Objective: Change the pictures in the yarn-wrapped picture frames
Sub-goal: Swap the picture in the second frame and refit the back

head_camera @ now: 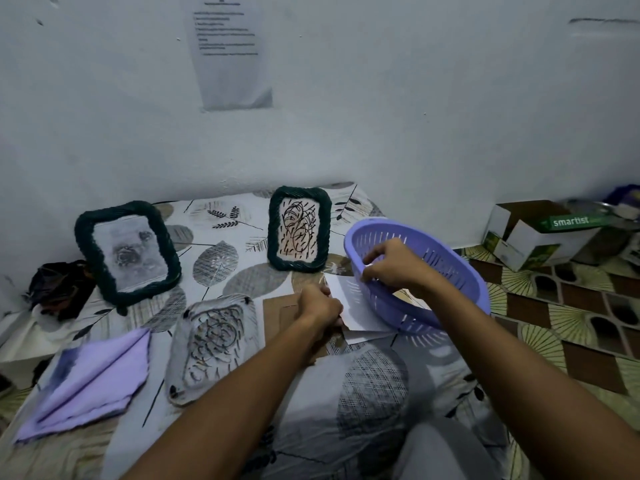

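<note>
Two yarn-wrapped frames stand upright at the back of a leaf-patterned cloth point(221, 244), both wound in dark green yarn: the left frame point(127, 252) holds a pale grey picture with a dark rose-like shape, and the right frame point(300, 229) holds a cream picture of black scribbled loops and dashes. In front of the left frame a clear backing panel point(211, 346) lies flat with a similar scribble drawing showing through it, and a folded lilac cloth point(90, 379) lies to its left. The right hand point(394, 263) reaches to the near rim of a lilac slotted basket point(446, 271), which is tilted toward the person — its fingers are curled over the rim, gripping it. The left hand point(320, 304) is just beside the basket, its fingers bent down and pinching the edge of a white sheet of paper point(349, 292) that runs under the basket's raised side (how many sheets are stacked there I cannot tell). A brown cardboard piece point(280, 315) lies under that hand. A dark bundle of fabric point(59, 289) sits at the far left by the wall, a printed page point(230, 53) is stuck to the wall above, and an open white carton point(533, 233) rests on the patterned floor to the right.
</note>
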`<action>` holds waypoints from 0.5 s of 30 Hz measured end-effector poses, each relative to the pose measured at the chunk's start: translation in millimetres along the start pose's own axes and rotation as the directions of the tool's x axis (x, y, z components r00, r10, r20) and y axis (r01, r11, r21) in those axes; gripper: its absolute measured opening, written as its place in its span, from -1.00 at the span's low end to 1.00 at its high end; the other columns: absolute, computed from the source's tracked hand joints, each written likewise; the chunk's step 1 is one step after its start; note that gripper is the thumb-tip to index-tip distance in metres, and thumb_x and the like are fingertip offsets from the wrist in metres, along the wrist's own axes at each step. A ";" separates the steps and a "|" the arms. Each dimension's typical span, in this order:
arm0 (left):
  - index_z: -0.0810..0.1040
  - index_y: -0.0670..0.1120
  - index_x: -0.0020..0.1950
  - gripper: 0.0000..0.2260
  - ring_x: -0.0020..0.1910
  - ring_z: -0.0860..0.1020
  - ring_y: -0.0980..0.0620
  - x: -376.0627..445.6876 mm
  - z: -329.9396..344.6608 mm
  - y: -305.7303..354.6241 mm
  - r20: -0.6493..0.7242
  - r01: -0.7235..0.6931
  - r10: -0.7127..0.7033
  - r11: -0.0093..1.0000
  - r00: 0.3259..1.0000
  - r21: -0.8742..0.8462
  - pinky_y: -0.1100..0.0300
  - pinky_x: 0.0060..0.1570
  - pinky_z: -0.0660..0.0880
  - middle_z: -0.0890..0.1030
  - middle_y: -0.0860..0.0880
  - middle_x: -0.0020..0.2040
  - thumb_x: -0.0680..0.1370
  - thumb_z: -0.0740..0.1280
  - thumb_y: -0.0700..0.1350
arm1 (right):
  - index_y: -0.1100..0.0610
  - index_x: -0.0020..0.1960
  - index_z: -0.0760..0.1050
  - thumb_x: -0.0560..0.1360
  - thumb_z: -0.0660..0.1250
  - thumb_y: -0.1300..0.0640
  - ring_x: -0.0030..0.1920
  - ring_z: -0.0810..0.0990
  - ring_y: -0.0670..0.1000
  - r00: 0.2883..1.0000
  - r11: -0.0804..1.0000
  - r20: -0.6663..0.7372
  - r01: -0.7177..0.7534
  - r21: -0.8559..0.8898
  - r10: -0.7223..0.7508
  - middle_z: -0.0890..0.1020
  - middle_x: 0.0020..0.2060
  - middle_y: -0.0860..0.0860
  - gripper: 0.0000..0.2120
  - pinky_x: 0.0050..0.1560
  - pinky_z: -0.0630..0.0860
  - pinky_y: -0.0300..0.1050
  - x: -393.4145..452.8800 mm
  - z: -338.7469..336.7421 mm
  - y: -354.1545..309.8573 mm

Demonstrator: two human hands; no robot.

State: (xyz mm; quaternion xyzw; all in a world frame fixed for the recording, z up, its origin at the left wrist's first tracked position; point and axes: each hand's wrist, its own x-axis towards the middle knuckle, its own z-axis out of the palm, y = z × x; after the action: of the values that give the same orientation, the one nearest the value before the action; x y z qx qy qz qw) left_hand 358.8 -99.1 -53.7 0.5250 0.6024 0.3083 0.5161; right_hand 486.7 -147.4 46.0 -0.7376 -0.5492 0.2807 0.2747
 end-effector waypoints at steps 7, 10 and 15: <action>0.44 -0.05 -0.18 -0.85 -0.33 0.66 -0.16 -0.9 12.7 1.4 -0.006 -0.039 0.040 0.992 0.999 0.118 -0.01 -0.30 0.62 0.64 -0.17 -0.24 0.45 0.40 -0.21 | 0.24 0.00 0.57 0.39 0.46 0.33 -0.34 0.58 0.10 1.000 0.999 0.023 -0.011 0.048 0.010 0.58 -0.35 0.11 -0.80 -0.30 0.59 -0.07 1.7 14.2 6.3; 0.51 -0.09 -0.18 -0.82 -0.26 0.63 -0.11 2.8 2.5 2.0 -0.057 -0.146 0.177 0.927 0.983 0.346 0.00 -0.21 0.62 0.63 -0.10 -0.24 0.47 0.41 -0.01 | 0.27 -0.02 0.58 0.40 0.47 0.31 -0.36 0.58 0.11 0.999 0.999 0.039 -0.014 0.047 0.012 0.59 -0.36 0.13 -0.83 -0.32 0.59 -0.07 2.2 20.3 9.6; 0.52 -0.04 -0.18 -0.80 -0.27 0.63 -0.10 -0.4 -17.6 16.2 -0.006 -0.322 0.337 0.904 0.941 0.281 -0.01 -0.19 0.62 0.62 -0.08 -0.25 0.58 0.30 0.03 | 0.29 -0.01 0.57 0.50 0.39 0.23 -0.31 0.59 0.11 0.998 0.992 -0.028 -0.049 0.113 0.053 0.63 -0.16 0.25 -0.87 -0.30 0.60 -0.05 21.4 1.1 25.5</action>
State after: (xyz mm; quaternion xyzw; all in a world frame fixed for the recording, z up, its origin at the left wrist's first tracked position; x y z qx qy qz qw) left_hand 347.3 -92.2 -34.0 0.6774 0.5559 0.3183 0.3617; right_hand 507.8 -132.9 24.6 -0.7390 -0.5092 0.3067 0.3170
